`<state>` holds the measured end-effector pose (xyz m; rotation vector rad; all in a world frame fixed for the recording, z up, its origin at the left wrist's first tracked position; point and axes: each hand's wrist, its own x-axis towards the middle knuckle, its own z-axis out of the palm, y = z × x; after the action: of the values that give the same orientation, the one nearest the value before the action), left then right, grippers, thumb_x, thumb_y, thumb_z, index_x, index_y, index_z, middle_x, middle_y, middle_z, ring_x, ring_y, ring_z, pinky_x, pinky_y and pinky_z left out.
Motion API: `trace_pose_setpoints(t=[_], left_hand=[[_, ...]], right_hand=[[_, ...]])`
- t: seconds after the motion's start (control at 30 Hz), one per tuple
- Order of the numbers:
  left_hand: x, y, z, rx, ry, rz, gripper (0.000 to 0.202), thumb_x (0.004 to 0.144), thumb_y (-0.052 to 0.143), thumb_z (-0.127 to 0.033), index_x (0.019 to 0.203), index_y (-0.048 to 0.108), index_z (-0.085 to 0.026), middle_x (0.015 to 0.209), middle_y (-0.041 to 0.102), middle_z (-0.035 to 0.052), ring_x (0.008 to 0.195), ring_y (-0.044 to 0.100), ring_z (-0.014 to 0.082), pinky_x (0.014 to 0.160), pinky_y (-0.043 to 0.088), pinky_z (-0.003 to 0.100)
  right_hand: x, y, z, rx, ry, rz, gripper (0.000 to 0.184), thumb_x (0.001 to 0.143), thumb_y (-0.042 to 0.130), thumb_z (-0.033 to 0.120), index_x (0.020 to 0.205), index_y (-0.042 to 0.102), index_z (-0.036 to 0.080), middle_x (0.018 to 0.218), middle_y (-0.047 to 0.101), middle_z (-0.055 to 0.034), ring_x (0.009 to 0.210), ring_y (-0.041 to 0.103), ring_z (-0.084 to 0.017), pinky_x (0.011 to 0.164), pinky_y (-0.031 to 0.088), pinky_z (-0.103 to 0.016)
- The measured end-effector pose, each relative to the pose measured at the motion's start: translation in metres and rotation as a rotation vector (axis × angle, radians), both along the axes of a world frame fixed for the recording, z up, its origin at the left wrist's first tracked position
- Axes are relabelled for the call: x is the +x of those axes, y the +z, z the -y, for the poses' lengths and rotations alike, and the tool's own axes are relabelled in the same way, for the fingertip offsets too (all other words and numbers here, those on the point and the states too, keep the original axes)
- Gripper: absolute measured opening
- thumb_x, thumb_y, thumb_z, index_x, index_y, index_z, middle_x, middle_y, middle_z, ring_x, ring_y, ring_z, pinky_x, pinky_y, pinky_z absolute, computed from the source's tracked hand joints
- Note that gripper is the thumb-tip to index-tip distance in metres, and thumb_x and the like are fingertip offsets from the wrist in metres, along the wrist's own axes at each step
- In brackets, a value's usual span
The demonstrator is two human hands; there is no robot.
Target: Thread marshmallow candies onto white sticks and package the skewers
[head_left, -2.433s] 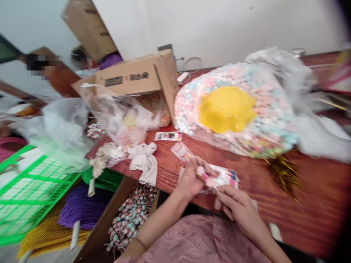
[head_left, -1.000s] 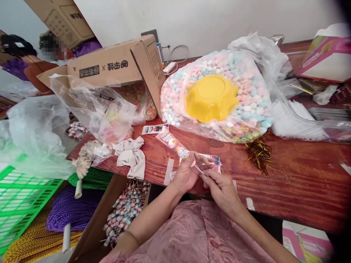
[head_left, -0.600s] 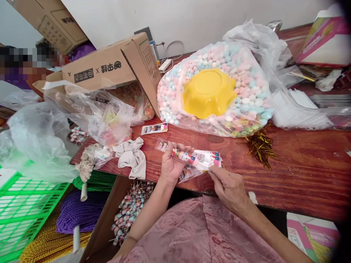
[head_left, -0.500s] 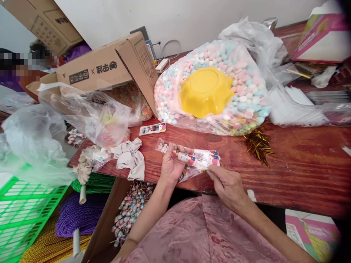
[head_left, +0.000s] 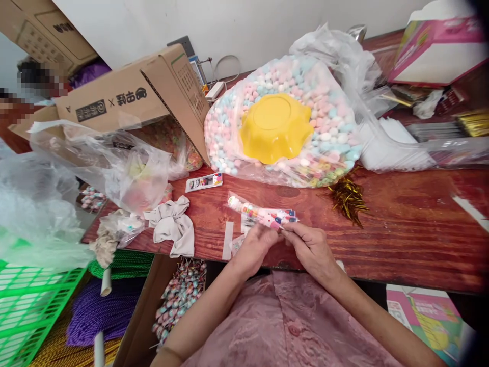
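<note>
A candy skewer (head_left: 250, 209) lies lengthwise in a clear printed bag (head_left: 272, 220), its white, round-ended tip pointing away to the left. My left hand (head_left: 256, 247) is closed on the bag's near side, fingers partly hidden. At the bag's right end, my right hand (head_left: 310, 248) pinches the edge close to my left fingertips. Other flat printed bags show behind and under it on the table. A single printed packet (head_left: 204, 182) lies farther back on the wood.
A big clear bag of pastel marshmallows (head_left: 336, 122) bears an upturned yellow bowl (head_left: 277, 127). Left are a cardboard box (head_left: 114, 97), a grey cloth (head_left: 173, 224) and a green basket (head_left: 30, 306). Gold tinsel (head_left: 347, 199) lies right. Below the edge is a box of skewered sweets (head_left: 179, 295).
The candy skewer now sits farther inside the bag, its tip exposed to view at the left. My left hand has moved down and right, nearer my right hand. The view has shifted slightly.
</note>
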<state>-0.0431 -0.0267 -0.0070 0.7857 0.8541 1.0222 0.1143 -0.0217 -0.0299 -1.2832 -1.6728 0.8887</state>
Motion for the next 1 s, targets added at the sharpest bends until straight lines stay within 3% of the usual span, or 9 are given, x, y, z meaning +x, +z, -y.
trace_pose_setpoints(t=[0.07,0.17,0.27,0.33,0.43,0.6,0.77,0.87,1.0], left_hand=[[-0.015,0.020,0.012,0.184,-0.152,-0.362,0.029,0.074,0.079,-0.031,0.101,0.073,-0.020,0.097,0.071,0.0089,0.089,0.065,0.0228,0.088,0.051,0.037],[-0.037,0.055,0.009,0.692,-0.155,-0.731,0.017,0.081,0.070,-0.024,0.097,0.075,-0.023,0.102,0.072,0.0100,0.106,0.061,0.0279,0.106,0.040,0.046],[-0.050,0.074,-0.017,0.852,-0.153,-0.976,0.024,0.081,0.069,-0.025,0.105,0.073,-0.022,0.119,0.067,0.0117,0.121,0.054,0.0307,0.110,0.033,0.048],[-0.052,0.073,-0.032,0.805,-0.336,-0.995,0.013,0.085,0.065,-0.025,0.091,0.075,-0.021,0.096,0.071,0.0088,0.094,0.063,0.0251,0.092,0.044,0.037],[-0.043,0.059,-0.037,0.658,-0.474,-0.864,0.025,0.089,0.058,-0.027,0.070,0.072,-0.019,0.063,0.061,0.0017,0.059,0.051,0.0146,0.063,0.038,0.026],[-0.023,0.034,-0.018,0.501,-0.059,-0.608,0.029,0.085,0.064,-0.036,0.064,0.070,-0.017,0.056,0.055,-0.0001,0.054,0.044,0.0110,0.056,0.033,0.023],[-0.019,0.025,-0.016,0.258,0.279,-0.358,0.031,0.082,0.068,-0.047,0.080,0.074,-0.017,0.056,0.057,-0.0014,0.049,0.045,0.0092,0.052,0.037,0.022],[-0.020,0.024,-0.016,0.345,0.378,-0.368,0.029,0.082,0.069,-0.045,0.076,0.074,-0.017,0.064,0.060,0.0005,0.059,0.050,0.0107,0.061,0.043,0.023],[-0.018,0.022,-0.009,0.384,0.301,-0.322,0.030,0.086,0.067,-0.043,0.077,0.073,-0.015,0.072,0.061,0.0020,0.068,0.051,0.0113,0.069,0.042,0.024]], right_hand=[[0.015,-0.001,-0.007,0.106,-0.011,0.101,0.025,0.094,0.047,0.026,0.090,0.071,0.019,0.078,0.072,-0.0033,0.066,0.063,-0.015,0.064,0.045,-0.025],[0.031,0.003,-0.015,0.294,0.088,0.318,0.028,0.093,0.043,0.019,0.091,0.071,0.019,0.075,0.070,-0.0047,0.065,0.061,-0.015,0.062,0.041,-0.025],[0.034,0.014,-0.020,0.518,0.213,0.530,0.030,0.087,0.039,0.008,0.084,0.068,0.017,0.066,0.063,-0.0036,0.057,0.051,-0.013,0.058,0.032,-0.026],[0.032,0.022,-0.020,0.632,0.252,0.594,0.031,0.084,0.039,0.004,0.083,0.066,0.017,0.066,0.062,-0.0030,0.056,0.048,-0.013,0.058,0.029,-0.028],[0.027,0.033,-0.020,0.716,0.290,0.610,0.031,0.082,0.039,0.000,0.084,0.065,0.017,0.065,0.060,-0.0013,0.056,0.048,-0.012,0.058,0.027,-0.029],[0.017,0.045,-0.024,0.637,0.252,0.474,0.026,0.086,0.042,0.006,0.083,0.065,0.018,0.068,0.062,-0.0026,0.059,0.051,-0.012,0.057,0.033,-0.028],[-0.007,0.050,-0.022,0.231,-0.083,-0.192,0.048,0.090,0.059,0.027,0.137,0.048,0.024,0.117,0.066,-0.0099,0.064,0.058,-0.011,0.058,0.047,-0.025],[-0.024,0.043,-0.015,0.058,-0.018,-0.332,0.032,0.086,0.067,0.032,0.116,0.065,0.022,0.102,0.069,-0.0067,0.069,0.060,-0.013,0.061,0.050,-0.026],[-0.038,0.030,-0.012,0.177,0.040,-0.330,0.011,0.087,0.065,0.023,0.078,0.070,0.021,0.083,0.065,-0.0026,0.078,0.061,-0.015,0.070,0.049,-0.027]])
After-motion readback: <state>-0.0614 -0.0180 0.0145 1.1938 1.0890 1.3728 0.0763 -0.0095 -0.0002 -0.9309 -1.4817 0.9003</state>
